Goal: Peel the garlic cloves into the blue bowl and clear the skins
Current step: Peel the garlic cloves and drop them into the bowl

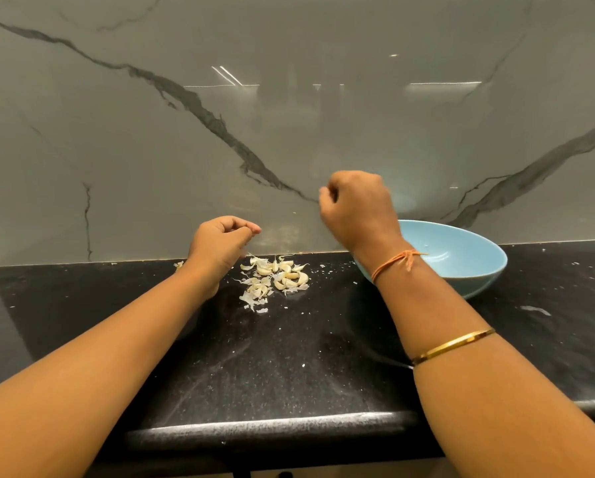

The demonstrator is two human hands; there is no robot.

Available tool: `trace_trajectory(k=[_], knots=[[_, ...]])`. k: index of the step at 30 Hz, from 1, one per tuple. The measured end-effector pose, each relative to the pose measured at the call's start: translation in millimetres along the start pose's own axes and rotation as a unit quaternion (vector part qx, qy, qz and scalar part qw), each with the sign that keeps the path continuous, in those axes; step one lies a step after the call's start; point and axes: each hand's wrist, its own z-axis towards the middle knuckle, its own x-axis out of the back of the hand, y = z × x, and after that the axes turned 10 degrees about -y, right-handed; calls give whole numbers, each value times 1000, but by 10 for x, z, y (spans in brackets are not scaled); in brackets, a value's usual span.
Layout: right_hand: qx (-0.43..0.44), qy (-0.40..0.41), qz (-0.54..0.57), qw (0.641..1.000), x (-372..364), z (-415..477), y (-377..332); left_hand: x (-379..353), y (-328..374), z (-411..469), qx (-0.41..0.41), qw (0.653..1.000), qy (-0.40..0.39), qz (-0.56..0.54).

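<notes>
Both hands are curled closed, the left hand [223,243] pinching above the garlic pile [277,276], the right hand [358,208] raised beside the blue bowl [468,257]; what they hold I cannot tell. A clove could slip onto the black counter [289,357], because the right wrist crosses the bowl's near rim. Loose skins [251,300] lie mixed among the cloves

Left hand [220,244] and right hand [358,212] hover, fingers curled, right higher.

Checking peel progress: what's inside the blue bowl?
The visible interior of the blue bowl shows bare glaze, no cloves. The wrist of the right hand covers its left part, so that stretch is unseen.
</notes>
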Motion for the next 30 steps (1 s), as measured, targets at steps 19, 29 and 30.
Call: trace_trajectory(k=[19, 29, 30], knots=[[195, -280, -30, 940, -707, -89, -229, 21, -49, 51, 19, 999, 29, -19], [173, -184, 25, 967, -644, -106, -231, -7, 26, -35, 24, 999, -44, -22], [169, -171, 42, 970, -630, -108, -228, -10, 39, -47, 17, 998, -62, -24]])
